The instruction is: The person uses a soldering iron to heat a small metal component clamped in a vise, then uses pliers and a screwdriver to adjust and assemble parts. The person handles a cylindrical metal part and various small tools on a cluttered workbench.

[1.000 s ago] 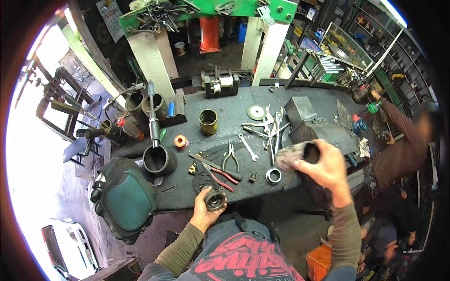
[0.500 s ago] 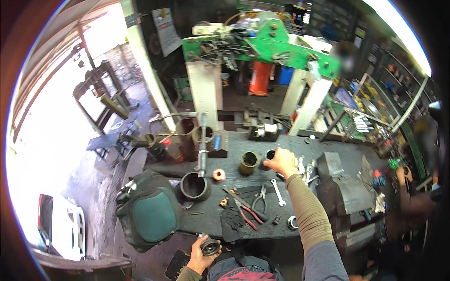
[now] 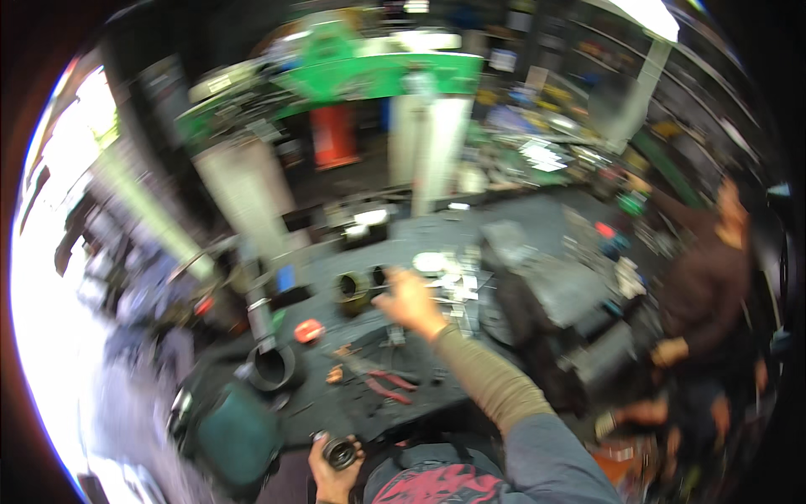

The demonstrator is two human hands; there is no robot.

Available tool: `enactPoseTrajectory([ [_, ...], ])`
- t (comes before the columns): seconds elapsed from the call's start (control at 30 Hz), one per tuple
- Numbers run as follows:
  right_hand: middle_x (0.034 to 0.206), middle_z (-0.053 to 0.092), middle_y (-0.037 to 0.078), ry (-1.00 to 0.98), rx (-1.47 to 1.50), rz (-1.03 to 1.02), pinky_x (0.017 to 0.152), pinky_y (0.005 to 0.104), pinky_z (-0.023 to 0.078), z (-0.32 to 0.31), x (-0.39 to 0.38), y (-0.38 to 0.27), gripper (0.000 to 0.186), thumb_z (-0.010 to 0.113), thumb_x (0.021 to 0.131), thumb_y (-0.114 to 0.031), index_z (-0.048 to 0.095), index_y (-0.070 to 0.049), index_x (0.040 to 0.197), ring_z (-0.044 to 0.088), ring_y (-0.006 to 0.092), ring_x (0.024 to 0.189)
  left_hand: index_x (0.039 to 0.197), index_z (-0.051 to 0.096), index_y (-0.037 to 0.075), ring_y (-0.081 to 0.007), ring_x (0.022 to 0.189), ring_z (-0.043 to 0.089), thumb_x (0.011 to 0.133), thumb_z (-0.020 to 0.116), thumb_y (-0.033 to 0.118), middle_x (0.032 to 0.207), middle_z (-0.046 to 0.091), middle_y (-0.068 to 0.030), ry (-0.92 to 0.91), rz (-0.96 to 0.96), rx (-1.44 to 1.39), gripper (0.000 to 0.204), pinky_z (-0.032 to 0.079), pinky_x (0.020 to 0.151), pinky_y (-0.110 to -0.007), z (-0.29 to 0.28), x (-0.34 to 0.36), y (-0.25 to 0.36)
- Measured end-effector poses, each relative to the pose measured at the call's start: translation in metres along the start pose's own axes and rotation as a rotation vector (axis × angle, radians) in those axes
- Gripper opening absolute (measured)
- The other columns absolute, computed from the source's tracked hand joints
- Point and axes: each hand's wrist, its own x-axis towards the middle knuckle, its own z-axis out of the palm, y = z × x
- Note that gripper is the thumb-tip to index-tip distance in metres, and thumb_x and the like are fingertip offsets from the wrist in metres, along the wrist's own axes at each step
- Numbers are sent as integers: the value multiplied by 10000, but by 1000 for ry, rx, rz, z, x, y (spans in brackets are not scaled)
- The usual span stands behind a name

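Low in front of me, my left hand [image 3: 334,477] is closed round a round dark metal part [image 3: 340,454] with a hollow centre. Out over the bench [image 3: 323,407], my right arm is stretched forward. The thumb and fingers of my right hand [image 3: 413,304] are round the side of a small dark metal cylinder [image 3: 379,275]; motion smears the grip. Just left of it stands a wider, brownish metal sleeve [image 3: 351,291]. Nearer to me lie red-handled pliers [image 3: 390,386] on a dark cloth, and a copper-coloured coil [image 3: 309,330] rests farther left.
A thick dark ring [image 3: 273,370] and a dark green-backed bag [image 3: 238,437] are at the left. Blurred wrenches [image 3: 457,286] lie right of my hand, beside a big metal block [image 3: 546,277]. A green press frame [image 3: 378,76] rises behind. A co-worker [image 3: 705,277] is at the right.
My view has swung right, so the bench has shifted left in the picture and the co-worker shows more fully. Both hands keep to the same metal pieces.
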Motion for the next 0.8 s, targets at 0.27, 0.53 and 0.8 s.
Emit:
enactPoseTrajectory([
  [0.27,1188,677,222,-249,213,129,925,483,552,-37,-253,12,545,683,948,-398,622,-22,1338,664,414,1119,889,688,114,-261,855,679,985,624,307,923,727,-87,19,-160,499,224,547,768,-394,114,-4,-34],
  [0.53,965,731,128,248,276,442,778,417,572,-113,-389,-31,196,710,938,-208,760,-51,1044,717,324,879,1264,640,68,-325,1162,638,945,667,521,1252,685,-181,-160,-505,708,555,486,1013,-455,148,39,-118],
  [0.8,912,696,108,761,234,500,686,375,565,-196,-484,-49,160,771,859,-39,742,-23,1015,707,279,791,1122,658,9,-343,1038,705,1068,532,510,1150,706,-241,-372,-791,534,520,606,905,-468,163,-70,-286],
])
